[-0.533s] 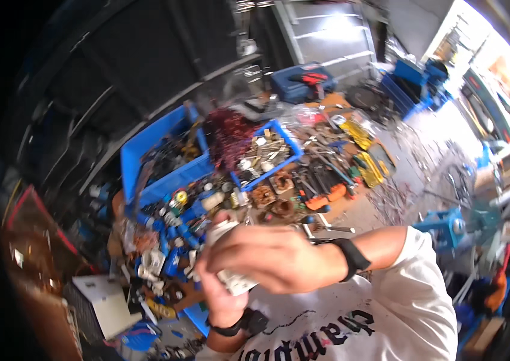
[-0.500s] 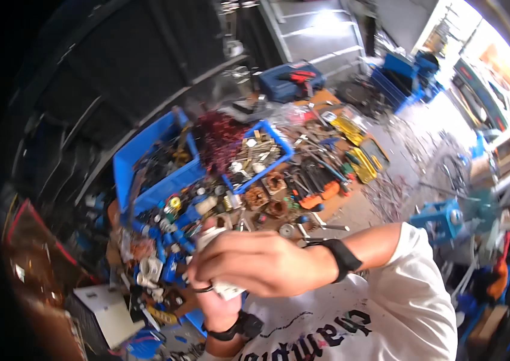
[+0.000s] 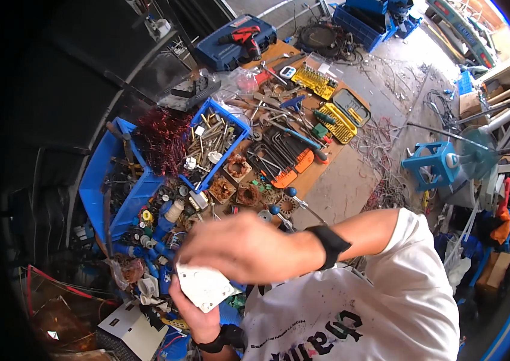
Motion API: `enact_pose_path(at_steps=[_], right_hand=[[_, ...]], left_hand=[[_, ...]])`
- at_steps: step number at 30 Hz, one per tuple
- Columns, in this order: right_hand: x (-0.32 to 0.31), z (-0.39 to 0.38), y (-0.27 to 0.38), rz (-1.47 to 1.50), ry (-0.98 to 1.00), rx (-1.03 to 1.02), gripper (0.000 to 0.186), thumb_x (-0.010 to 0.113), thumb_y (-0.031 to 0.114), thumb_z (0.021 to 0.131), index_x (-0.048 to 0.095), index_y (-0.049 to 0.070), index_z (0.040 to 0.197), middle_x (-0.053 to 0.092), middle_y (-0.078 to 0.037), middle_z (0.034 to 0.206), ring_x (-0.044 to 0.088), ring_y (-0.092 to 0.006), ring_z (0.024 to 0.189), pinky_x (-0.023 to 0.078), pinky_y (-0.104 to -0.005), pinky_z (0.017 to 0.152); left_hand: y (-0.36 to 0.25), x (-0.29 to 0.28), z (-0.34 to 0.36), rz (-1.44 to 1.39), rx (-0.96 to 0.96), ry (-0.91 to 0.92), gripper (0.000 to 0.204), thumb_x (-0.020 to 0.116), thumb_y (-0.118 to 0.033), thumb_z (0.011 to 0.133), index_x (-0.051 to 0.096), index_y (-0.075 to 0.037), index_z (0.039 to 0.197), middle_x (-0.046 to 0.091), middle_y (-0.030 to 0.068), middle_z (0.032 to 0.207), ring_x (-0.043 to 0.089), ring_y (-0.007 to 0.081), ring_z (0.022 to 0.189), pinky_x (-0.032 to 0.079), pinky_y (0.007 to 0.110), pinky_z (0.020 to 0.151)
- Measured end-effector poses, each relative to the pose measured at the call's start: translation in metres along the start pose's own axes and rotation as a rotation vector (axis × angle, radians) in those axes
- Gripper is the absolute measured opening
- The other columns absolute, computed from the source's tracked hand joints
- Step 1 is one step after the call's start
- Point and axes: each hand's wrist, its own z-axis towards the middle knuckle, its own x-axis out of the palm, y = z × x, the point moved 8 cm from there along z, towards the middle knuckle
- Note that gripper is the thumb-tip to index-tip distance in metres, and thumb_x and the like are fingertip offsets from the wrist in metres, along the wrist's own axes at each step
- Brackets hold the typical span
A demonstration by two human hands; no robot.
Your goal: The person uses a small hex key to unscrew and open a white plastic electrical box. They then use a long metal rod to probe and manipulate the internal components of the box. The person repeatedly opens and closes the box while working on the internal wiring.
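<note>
In front of my shirt, my left hand (image 3: 193, 313) grips a flat white piece (image 3: 204, 286) with small holes and angled edges. Its thumb lies along the left side of the piece. My right hand (image 3: 246, 246) reaches across from the right, over the piece's upper edge. Motion smears its fingers, so I cannot make out whether they grip the piece. Beyond the hands lie copper-wound motor coils (image 3: 248, 194) and blue-handled rods (image 3: 297, 198).
A blue bin (image 3: 140, 194) stands at left, beside a smaller blue tray (image 3: 240, 127) of metal parts. Hex keys (image 3: 279, 153), a yellow bit set (image 3: 336, 123) and a red drill (image 3: 246, 39) on a blue case (image 3: 216, 54) lie further off. A blue stool (image 3: 432, 163) stands right.
The view has shifted, and the bench now shows further over. The white piece, mostly covered before, now shows its flat face. My right hand has shifted off much of it.
</note>
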Motion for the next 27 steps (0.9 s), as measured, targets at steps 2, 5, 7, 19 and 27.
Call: enact_pose_path(at_steps=[2, 5, 7, 19, 27], right_hand=[[-0.057, -0.003, -0.033, -0.07, -0.134, 0.208, 0.009, 0.07, 0.008, 0.085, 0.065, 0.001, 0.09, 0.068, -0.009, 0.093, 0.067, -0.0191, 0.082, 0.053, -0.0297, 0.071], [-0.146, -0.062, -0.149, -0.069, -0.419, 0.553, 0.013, 0.072, 0.01, 0.083, 0.064, 0.001, 0.089, 0.068, -0.009, 0.083, 0.063, -0.0147, 0.071, 0.05, -0.0288, 0.065], [-0.196, -0.131, -0.232, -0.415, -0.287, 0.875, 0.018, 0.072, 0.014, 0.083, 0.064, 0.0, 0.092, 0.069, -0.008, 0.082, 0.064, -0.0148, 0.074, 0.051, -0.0304, 0.068], [-0.203, -0.231, -0.402, -0.69, -0.118, 1.144, 0.02, 0.071, 0.02, 0.078, 0.07, 0.005, 0.091, 0.07, -0.015, 0.083, 0.068, -0.0325, 0.081, 0.052, -0.0413, 0.073], [-0.226, -0.226, -0.413, -1.086, -0.078, 0.894, 0.015, 0.062, 0.016, 0.085, 0.063, 0.004, 0.094, 0.066, -0.016, 0.093, 0.064, -0.0352, 0.082, 0.051, -0.0431, 0.072]], left_hand=[[0.005, -0.024, 0.006, -0.004, -0.007, -0.142, 0.055, 0.034, -0.04, 0.098, 0.043, -0.006, 0.14, 0.059, 0.0091, 0.125, 0.059, 0.023, 0.11, 0.046, 0.036, 0.094], [0.021, -0.097, -0.008, -0.022, -0.003, -0.454, 0.047, 0.043, -0.036, 0.097, 0.05, -0.009, 0.135, 0.064, 0.0054, 0.118, 0.064, 0.0215, 0.1, 0.054, 0.035, 0.082], [0.022, -0.123, -0.014, 0.318, 0.094, -0.488, 0.045, 0.044, -0.037, 0.097, 0.052, -0.007, 0.13, 0.064, 0.0052, 0.117, 0.064, 0.0212, 0.101, 0.053, 0.037, 0.082], [0.054, -0.16, -0.063, 0.593, -0.036, -0.773, 0.036, 0.046, -0.035, 0.097, 0.056, -0.014, 0.125, 0.065, 0.0028, 0.118, 0.064, 0.0208, 0.103, 0.054, 0.038, 0.08], [0.066, -0.179, -0.088, 0.118, -0.137, -0.914, 0.043, 0.047, -0.031, 0.097, 0.042, -0.007, 0.133, 0.056, 0.0081, 0.129, 0.061, 0.026, 0.107, 0.056, 0.039, 0.079]])
